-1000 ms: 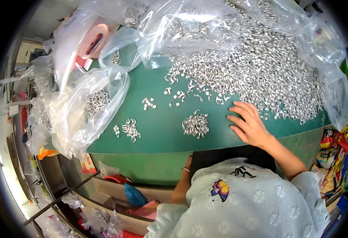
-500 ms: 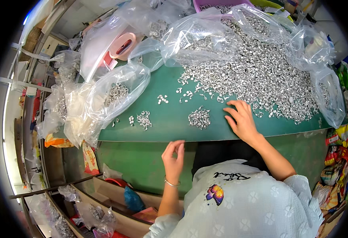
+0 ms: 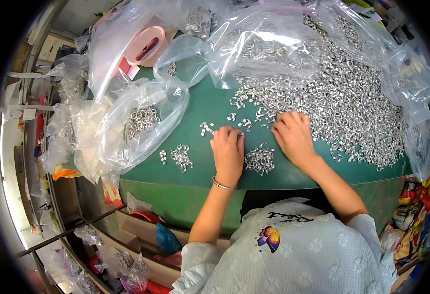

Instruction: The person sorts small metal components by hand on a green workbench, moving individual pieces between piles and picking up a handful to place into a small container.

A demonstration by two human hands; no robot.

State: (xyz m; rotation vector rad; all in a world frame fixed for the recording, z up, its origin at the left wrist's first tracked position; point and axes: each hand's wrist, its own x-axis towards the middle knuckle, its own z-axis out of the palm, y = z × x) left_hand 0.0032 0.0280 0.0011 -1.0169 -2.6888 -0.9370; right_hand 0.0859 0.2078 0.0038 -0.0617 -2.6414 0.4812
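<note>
Your left hand (image 3: 227, 153) and right hand (image 3: 293, 137) lay flat, unclenched, on the table (image 3: 202, 105), flanking a small ring pile (image 3: 260, 160), grasping nothing.

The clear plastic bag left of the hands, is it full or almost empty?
Almost empty: the clear plastic bag lies slack on the green table, holding only a small cluster of silver metal rings.

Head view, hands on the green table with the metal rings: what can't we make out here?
- Left hand: palm down, so whether its grip holds any rings is hidden by the hand itself.
- Right hand: fingertips rest at the edge of the big ring heap; anything pinched is too small to tell.
- Small pile between the hands: single rings too small to tell their shape.
- Clear bags: glare and folds hide much of what is inside.
</note>
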